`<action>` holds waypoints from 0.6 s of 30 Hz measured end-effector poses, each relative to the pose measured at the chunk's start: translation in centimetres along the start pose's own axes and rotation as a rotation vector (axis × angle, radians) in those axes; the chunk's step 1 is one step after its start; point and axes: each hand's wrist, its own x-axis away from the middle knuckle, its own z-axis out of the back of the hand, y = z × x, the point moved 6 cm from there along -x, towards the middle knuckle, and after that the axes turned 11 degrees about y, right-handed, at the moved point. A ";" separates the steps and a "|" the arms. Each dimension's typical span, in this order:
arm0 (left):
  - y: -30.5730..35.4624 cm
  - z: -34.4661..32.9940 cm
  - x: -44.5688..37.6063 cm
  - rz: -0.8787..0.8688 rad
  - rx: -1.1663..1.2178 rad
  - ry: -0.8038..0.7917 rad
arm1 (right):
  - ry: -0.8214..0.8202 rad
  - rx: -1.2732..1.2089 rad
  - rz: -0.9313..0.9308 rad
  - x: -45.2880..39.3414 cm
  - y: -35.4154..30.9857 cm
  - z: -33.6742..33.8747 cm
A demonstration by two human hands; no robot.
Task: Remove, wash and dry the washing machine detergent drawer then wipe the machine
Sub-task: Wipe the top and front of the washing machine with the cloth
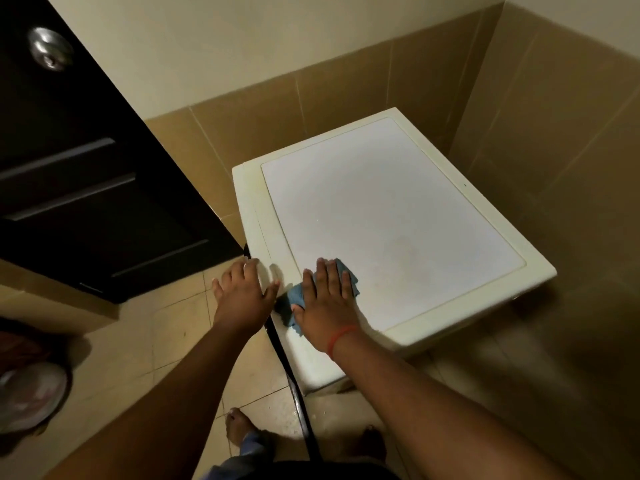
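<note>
Your left hand (246, 293) lies flat with fingers spread, gripping nothing, on the near left corner of the washing machine (433, 161); it looks placed there to brace you as you lean in. Just beside it, your right hand (327, 297) presses a blue cloth (289, 299) flat under straight fingers at the near edge of the lid, so the whole palm drives the wipe. The detergent drawer is not in view.

Soft blue cloth (341, 271) on the machine's smooth matt white plastic top (391, 223).
</note>
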 end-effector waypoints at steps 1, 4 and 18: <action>0.3 0.3 -0.3 -0.011 0.010 0.013 | 0.003 0.002 -0.017 0.4 -0.4 -0.1; 0.4 1.6 -1.5 -0.022 0.041 0.057 | 0.048 -0.004 0.009 4.9 -1.5 0.4; -7.4 0.6 -1.3 0.096 0.090 0.040 | 0.009 0.047 -0.047 2.3 -4.8 0.1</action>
